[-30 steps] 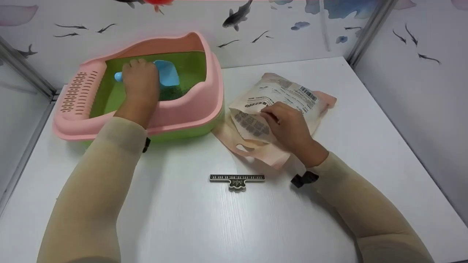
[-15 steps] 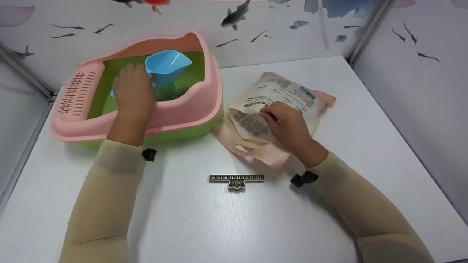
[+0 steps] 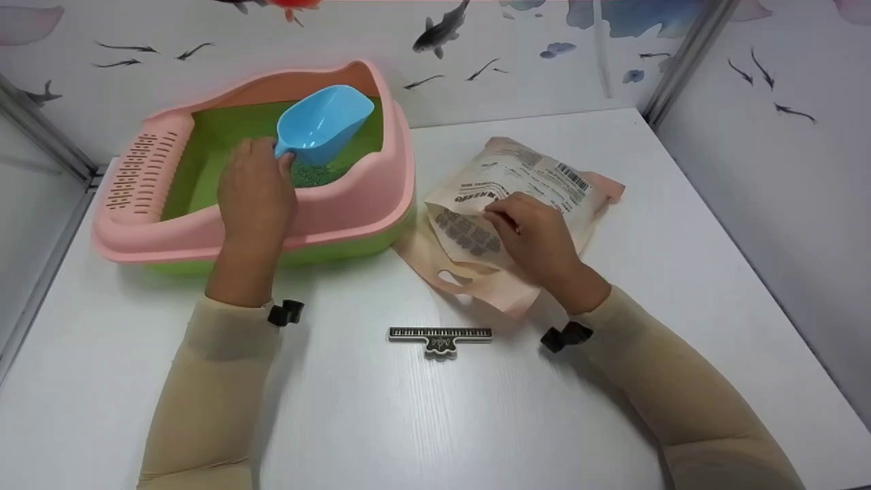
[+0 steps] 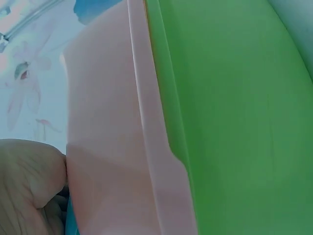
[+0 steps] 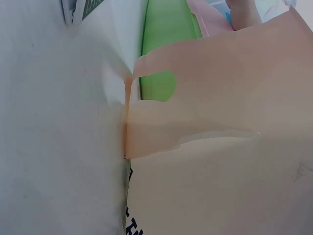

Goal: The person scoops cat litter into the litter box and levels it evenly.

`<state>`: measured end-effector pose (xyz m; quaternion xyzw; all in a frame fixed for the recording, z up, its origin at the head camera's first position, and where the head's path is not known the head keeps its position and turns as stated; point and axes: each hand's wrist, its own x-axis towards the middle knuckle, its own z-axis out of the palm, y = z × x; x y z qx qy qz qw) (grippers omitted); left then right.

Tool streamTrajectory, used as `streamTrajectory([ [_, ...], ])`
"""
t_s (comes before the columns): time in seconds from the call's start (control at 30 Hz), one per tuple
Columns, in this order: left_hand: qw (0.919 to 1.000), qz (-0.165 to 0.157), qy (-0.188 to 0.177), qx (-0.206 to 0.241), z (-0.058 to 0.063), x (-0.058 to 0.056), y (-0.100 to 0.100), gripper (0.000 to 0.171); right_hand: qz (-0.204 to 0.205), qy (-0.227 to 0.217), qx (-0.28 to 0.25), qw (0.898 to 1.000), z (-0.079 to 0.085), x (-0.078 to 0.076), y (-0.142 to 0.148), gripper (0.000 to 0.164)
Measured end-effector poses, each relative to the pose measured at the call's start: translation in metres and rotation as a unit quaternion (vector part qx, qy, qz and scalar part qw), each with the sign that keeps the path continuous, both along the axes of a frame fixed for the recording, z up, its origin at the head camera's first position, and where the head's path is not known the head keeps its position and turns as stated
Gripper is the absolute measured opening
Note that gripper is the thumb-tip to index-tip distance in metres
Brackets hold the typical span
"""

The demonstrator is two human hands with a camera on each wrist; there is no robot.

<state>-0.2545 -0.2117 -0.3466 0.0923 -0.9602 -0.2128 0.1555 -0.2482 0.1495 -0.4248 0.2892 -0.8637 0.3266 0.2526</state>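
Note:
My left hand [image 3: 255, 190] grips the handle of a light blue scoop [image 3: 323, 122], raised over the litter box with its bowl facing up. Only smooth blue plastic shows inside the bowl. The litter box has a pink rim [image 3: 354, 197] and a green base; dark green granules [image 3: 316, 175] lie in it below the scoop. In the left wrist view a sliver of the scoop [image 4: 71, 220] shows beside the hand [image 4: 29, 181]. My right hand [image 3: 541, 235] pinches the front edge of a pale litter bag [image 3: 517, 170], lifting its mouth. The bag's peach handle flap [image 5: 220, 88] fills much of the right wrist view.
A black and silver bag clip [image 3: 441, 340] lies on the white table [image 3: 381, 422] in front of the bag. The box's slotted pink step [image 3: 143, 173] is at its left end. A printed wall [image 3: 476, 88] stands close behind the box, and another at the right.
My left hand has raised the scoop from low in the box and turned its bowl upward, while drawing back toward me. The right hand and the bag stay put.

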Motion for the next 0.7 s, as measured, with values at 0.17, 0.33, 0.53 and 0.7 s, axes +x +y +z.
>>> streamTrajectory([
  [0.17,0.9992,-0.011,0.018,0.034,-0.004,0.006,0.004,0.045,-0.001,-0.001,-0.002,1.000,-0.001,0.000,0.000,0.011],
  [0.33,0.9982,-0.020,0.023,0.051,-0.006,0.010,0.005,0.044,0.000,-0.005,-0.007,1.000,0.000,0.000,0.000,0.010],
  [0.53,0.9973,-0.024,0.023,0.065,-0.004,0.016,0.003,0.044,0.001,-0.005,-0.002,1.000,0.000,0.001,-0.001,0.011],
  [0.7,0.9960,-0.035,0.033,0.075,-0.003,0.024,0.004,0.042,0.001,-0.005,-0.006,1.000,0.000,0.001,-0.001,0.009],
])
